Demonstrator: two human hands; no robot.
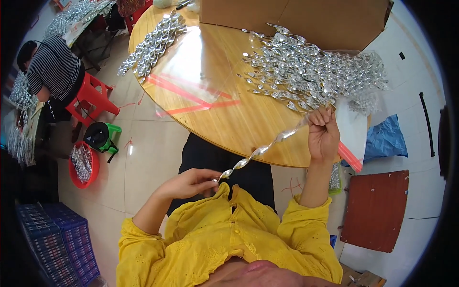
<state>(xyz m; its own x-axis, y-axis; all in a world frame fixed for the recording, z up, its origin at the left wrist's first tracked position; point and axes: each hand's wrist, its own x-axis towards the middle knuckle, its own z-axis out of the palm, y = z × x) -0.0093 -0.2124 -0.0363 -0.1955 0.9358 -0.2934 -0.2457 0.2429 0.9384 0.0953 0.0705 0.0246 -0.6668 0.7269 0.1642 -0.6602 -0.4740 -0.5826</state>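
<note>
I log: 1 twisted strip [259, 150], glossy, metallic-looking; table [210, 124], smooth, glossy wood; 1 o'clock, box [287, 14], matt cardboard; 10 o'clock, stool [88, 87], smooth plastic.

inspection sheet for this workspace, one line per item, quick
Surface: round-edged pale wooden table
Things: twisted shiny silver strip stretched between both hands; large pile of twisted silver strips, table's right; smaller silver bundle, left
Clutter: clear plastic bags with pink-red bands; brown cardboard box
Hands: left hand pinches strip's near end; right hand grips far end
Cables: nothing clearly identifiable
Surroundings: seated co-worker in striped shirt; red plastic stool; crumpled blue plastic bag
</note>
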